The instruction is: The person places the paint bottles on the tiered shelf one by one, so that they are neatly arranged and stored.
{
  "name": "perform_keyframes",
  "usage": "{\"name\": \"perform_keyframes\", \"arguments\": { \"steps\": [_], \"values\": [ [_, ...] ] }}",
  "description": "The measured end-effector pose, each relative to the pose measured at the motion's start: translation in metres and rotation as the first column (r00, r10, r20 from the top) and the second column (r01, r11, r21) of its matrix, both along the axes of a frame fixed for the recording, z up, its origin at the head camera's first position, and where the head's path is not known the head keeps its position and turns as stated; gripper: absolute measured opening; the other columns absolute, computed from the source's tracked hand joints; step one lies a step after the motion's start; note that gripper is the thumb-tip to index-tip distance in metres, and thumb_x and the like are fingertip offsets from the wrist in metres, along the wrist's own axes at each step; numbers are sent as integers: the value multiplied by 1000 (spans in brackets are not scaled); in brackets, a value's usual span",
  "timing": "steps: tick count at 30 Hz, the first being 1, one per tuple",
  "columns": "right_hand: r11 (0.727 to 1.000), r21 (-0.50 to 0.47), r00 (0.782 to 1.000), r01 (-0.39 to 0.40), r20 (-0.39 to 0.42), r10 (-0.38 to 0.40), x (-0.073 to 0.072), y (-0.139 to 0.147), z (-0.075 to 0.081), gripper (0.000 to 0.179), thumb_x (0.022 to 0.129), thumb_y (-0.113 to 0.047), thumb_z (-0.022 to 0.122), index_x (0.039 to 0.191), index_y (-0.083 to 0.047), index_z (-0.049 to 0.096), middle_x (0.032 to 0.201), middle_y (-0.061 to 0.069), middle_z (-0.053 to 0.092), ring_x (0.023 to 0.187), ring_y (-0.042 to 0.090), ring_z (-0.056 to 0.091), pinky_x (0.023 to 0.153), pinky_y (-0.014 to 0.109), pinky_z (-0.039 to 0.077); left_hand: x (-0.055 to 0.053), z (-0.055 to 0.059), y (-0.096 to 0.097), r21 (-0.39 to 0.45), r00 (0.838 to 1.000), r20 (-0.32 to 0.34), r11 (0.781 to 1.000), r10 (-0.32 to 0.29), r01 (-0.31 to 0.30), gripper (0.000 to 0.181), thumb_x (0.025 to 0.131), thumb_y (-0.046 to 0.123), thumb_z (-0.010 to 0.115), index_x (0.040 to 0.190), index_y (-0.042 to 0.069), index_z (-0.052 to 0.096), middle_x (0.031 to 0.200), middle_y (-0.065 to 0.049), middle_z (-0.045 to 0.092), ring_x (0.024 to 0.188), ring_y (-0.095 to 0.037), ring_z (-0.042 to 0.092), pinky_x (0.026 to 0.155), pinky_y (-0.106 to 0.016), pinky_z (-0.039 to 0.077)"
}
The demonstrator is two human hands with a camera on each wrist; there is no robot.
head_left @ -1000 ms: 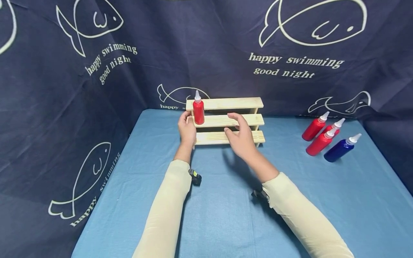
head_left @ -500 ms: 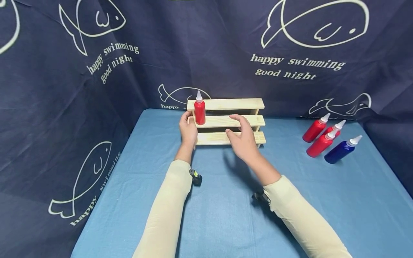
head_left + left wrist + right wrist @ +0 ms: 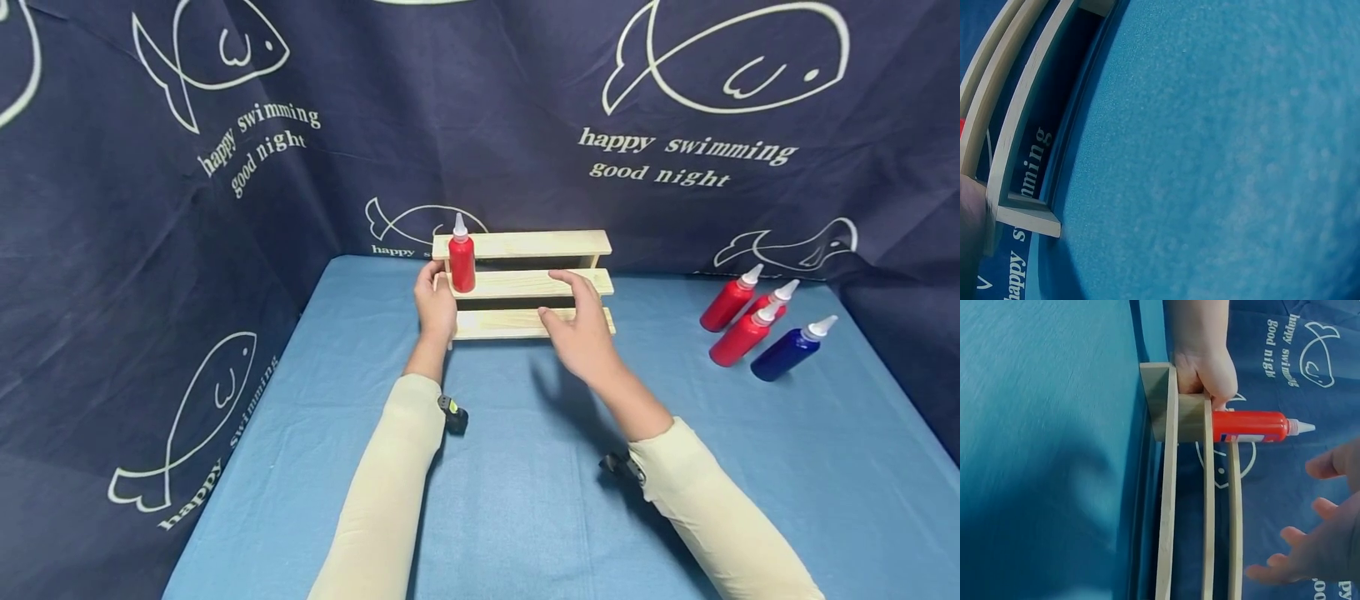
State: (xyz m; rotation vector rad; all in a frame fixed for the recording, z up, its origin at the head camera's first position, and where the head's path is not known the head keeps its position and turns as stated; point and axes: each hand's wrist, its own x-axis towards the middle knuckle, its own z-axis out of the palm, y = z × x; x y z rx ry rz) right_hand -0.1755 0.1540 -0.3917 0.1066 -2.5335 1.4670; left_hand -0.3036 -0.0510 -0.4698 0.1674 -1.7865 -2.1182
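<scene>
While the left grip (image 3: 437,307) holds a rack (image 3: 517,284), right grip (image 3: 587,335) spread, partly hiding it, four bottles (image 3: 741,343) farther right.

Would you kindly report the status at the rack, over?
Left hand grips rack, left end. Right hand holds nothing. Red bottle upright, middle shelf. No obstruction seen.

Soft shadows (image 3: 564,402) mark the evenly lit cloth (image 3: 517,500), while 2 dimmer wrist views bend the shelf (image 3: 510,285).
</scene>
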Motion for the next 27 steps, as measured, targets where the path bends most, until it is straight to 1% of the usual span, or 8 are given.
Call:
{"name": "perform_keyframes", "arguments": {
  "steps": [4,9,14,17,20,27],
  "values": [
    [996,85,997,-36,65,30,3,8,1,61,100,-18,65,157,-13,46,167,15,36,157,38,27,125,66,26,0,0,0,-2,1000,0,1000,3,-3,32,105,-4,48,134,-8,63,137,-26,63,136,-33,55,120,-44,43],
    [977,200,992,-80,117,57,9,15,5,64,101,-23,65,160,-14,42,170,17,31,161,39,18,127,66,22,0,0,0,2,1000,-3,1000,6,-6,32,104,-5,48,133,-9,63,137,-26,63,136,-33,55,120,-44,44],
    [962,257,985,-96,164,54,13,22,7,66,102,-26,63,161,-13,38,172,22,24,164,45,6,129,71,11,0,-1,1,15,1000,-3,1000,6,-6,32,104,-5,48,132,-9,63,137,-26,63,136,-34,54,120,-44,43],
    [951,291,981,-99,188,44,15,26,8,68,103,-29,62,163,-12,36,173,24,20,163,48,2,128,73,7,1,-1,2,16,1000,1,1000,4,-4,32,104,-4,48,132,-9,63,137,-26,63,136,-34,54,120,-44,43],
    [944,312,977,-104,210,39,18,30,9,69,104,-32,61,164,-13,34,174,25,18,163,49,1,127,75,7,0,-2,2,21,1000,1,1000,3,-3,32,104,-4,48,132,-8,63,137,-26,63,136,-33,54,120,-43,43],
    [930,349,972,-118,231,37,27,34,14,70,103,-34,62,164,-14,34,174,24,19,163,50,-3,125,78,5,0,-2,3,36,1000,-11,999,9,-9,32,104,-5,48,132,-9,63,137,-26,63,136,-32,54,120,-43,43]
  ]
}}
